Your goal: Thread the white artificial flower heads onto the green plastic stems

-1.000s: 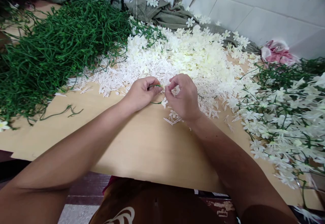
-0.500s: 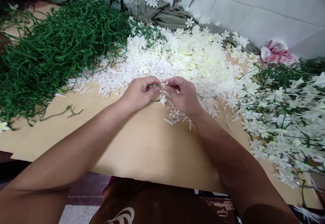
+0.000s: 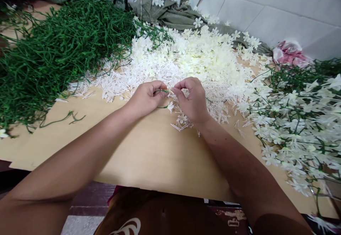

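At the near edge of the heap of white flowers [image 3: 213,55], I had both hands raised over the tan surface [image 3: 149,153], fingertips almost meeting. The left hand [image 3: 149,96] was closed at thumb and forefinger on a green stem [image 3: 164,91], which lay just in front of the heap; below that hand, a thin green branch ended in a white flower [image 3: 170,107]. The right hand [image 3: 194,98] had its thumb and forefinger bent towards each other, tips close together beside a small pale piece [image 3: 169,89] at the stem's end; from my view I could not tell whether they gripped it. Thin white sticks [image 3: 109,86] spread along the front and left of the heap. Left of it stood a mound of green stems [image 3: 66,43]; right of it lay stems bearing white flowers [image 3: 298,121]. Behind the heap I saw grey-green cloth [image 3: 176,16] against a tiled wall [image 3: 271,18], and at its far right, a pink-and-white bag [image 3: 290,54].
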Motion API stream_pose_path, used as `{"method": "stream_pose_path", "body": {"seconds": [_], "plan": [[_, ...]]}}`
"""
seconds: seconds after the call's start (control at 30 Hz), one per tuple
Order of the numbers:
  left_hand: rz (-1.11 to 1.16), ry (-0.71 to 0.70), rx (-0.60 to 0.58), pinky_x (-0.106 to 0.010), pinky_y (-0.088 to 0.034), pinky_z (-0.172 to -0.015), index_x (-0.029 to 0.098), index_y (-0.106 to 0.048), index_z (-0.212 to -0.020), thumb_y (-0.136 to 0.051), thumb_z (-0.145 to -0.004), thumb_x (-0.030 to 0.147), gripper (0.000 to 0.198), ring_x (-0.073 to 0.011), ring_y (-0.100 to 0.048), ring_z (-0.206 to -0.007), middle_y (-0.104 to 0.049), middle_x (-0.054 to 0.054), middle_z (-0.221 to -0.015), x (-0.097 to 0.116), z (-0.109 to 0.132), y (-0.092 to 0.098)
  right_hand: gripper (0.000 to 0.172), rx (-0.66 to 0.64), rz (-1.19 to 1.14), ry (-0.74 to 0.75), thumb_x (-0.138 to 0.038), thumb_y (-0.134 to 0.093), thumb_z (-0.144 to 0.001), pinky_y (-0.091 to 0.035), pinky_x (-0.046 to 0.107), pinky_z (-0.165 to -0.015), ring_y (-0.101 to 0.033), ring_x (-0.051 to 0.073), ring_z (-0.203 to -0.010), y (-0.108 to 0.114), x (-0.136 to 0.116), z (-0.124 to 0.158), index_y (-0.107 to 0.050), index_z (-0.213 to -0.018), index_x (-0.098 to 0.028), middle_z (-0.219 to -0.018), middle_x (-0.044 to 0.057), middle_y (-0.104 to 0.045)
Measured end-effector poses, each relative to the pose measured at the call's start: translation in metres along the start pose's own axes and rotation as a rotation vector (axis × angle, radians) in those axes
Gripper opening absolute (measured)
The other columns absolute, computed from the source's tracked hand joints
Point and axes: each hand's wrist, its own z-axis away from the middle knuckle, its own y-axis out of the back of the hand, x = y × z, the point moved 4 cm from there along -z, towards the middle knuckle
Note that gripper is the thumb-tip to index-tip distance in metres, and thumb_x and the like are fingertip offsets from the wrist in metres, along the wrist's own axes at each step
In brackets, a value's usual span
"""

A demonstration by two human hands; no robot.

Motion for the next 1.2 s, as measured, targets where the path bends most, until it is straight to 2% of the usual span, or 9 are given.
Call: {"method": "stream_pose_path", "body": {"seconds": [0.13,0.23,0.33,0.47,0.6,0.73,1.03,1.13,1.2], "plan": [[0.008,0.002,0.000,-0.021,-0.025,-0.048,0.015,-0.059,-0.070,-0.060,-0.072,0.029,0.014,-0.0065,-0.032,-0.050,-0.041,0.005,-0.053,0.005,0.000,0.000,0.013,-0.031,-0.022,0.035,-0.024,-0.058,-0.082,-0.047,0.037,-0.082,-0.056,0.018,-0.084,-0.002,-0.002,0.001,-0.052,-0.072,-0.022,-0.080,0.003,-0.061],[0.031,-0.016,-0.041,-0.021,-0.029,-0.052,0.015,-0.062,-0.072,-0.059,-0.073,0.028,0.014,-0.0074,-0.037,-0.053,-0.045,0.003,-0.055,0.008,0.001,-0.002,0.009,-0.072,-0.189,-0.096,-0.021,-0.056,-0.082,-0.050,0.031,-0.071,-0.058,0.015,-0.079,-0.007,0.003,0.004,-0.050,-0.075,-0.022,-0.083,0.002,-0.062],[0.069,-0.025,-0.095,-0.022,-0.035,-0.057,0.014,-0.064,-0.074,-0.058,-0.073,0.027,0.014,-0.0093,-0.047,-0.061,-0.056,0.000,-0.065,0.010,0.002,-0.002,0.013,-0.100,-0.327,-0.199,-0.021,-0.059,-0.079,-0.047,0.026,-0.059,-0.055,0.011,-0.065,-0.011,0.009,0.005,-0.047,-0.073,-0.022,-0.074,-0.001,-0.059],[0.117,0.015,-0.060,-0.023,-0.040,-0.061,0.014,-0.065,-0.080,-0.060,-0.071,0.026,0.016,-0.0121,-0.054,-0.069,-0.064,-0.003,-0.076,0.012,0.000,0.004,0.020,-0.095,-0.437,-0.300,-0.028,-0.066,-0.076,-0.044,0.024,-0.055,-0.052,0.008,-0.055,-0.009,0.014,0.000,-0.048,-0.069,-0.021,-0.060,-0.005,-0.055],[0.128,0.050,0.028,-0.022,-0.034,-0.054,0.013,-0.064,-0.079,-0.062,-0.070,0.025,0.014,-0.0087,-0.046,-0.058,-0.057,0.000,-0.064,0.009,-0.002,0.008,0.030,-0.131,-0.587,-0.423,-0.041,-0.072,-0.072,-0.047,0.024,-0.055,-0.054,0.007,-0.052,-0.010,0.014,-0.001,-0.052,-0.068,-0.020,-0.057,-0.005,-0.059],[0.143,0.058,0.025,-0.021,-0.030,-0.051,0.013,-0.064,-0.078,-0.065,-0.067,0.027,0.017,-0.0070,-0.040,-0.053,-0.050,0.002,-0.057,0.007,0.000,0.002,0.038,-0.156,-0.661,-0.495,-0.051,-0.076,-0.063,-0.047,0.024,-0.053,-0.053,0.007,-0.050,-0.014,0.013,0.001,-0.056,-0.068,-0.020,-0.054,-0.006,-0.057],[0.145,0.002,-0.020,-0.020,-0.036,-0.056,0.015,-0.059,-0.074,-0.056,-0.069,0.021,0.009,-0.0088,-0.047,-0.061,-0.057,0.000,-0.065,0.016,0.004,0.002,0.045,-0.144,-0.668,-0.504,-0.056,-0.078,-0.056,-0.044,0.022,-0.049,-0.050,0.006,-0.049,-0.017,0.006,0.001,-0.054,-0.066,-0.020,-0.054,-0.006,-0.056],[0.107,0.014,0.024,-0.020,-0.035,-0.055,0.015,-0.056,-0.071,-0.053,-0.068,0.018,0.006,-0.0083,-0.045,-0.058,-0.053,0.002,-0.061,0.014,0.002,0.004,0.049,-0.155,-0.700,-0.497,-0.059,-0.077,-0.056,-0.045,0.022,-0.051,-0.052,0.007,-0.053,-0.020,0.005,0.004,-0.053,-0.076,-0.021,-0.061,-0.006,-0.057],[0.122,0.024,0.041,-0.020,-0.036,-0.055,0.015,-0.055,-0.071,-0.052,-0.068,0.017,0.004,-0.0079,-0.045,-0.058,-0.052,0.002,-0.061,0.013,0.001,0.005,0.056,-0.184,-0.706,-0.460,-0.054,-0.081,-0.053,-0.047,0.022,-0.055,-0.054,0.007,-0.058,-0.022,0.004,0.007,-0.053,-0.088,-0.022,-0.067,-0.006,-0.057]]}}
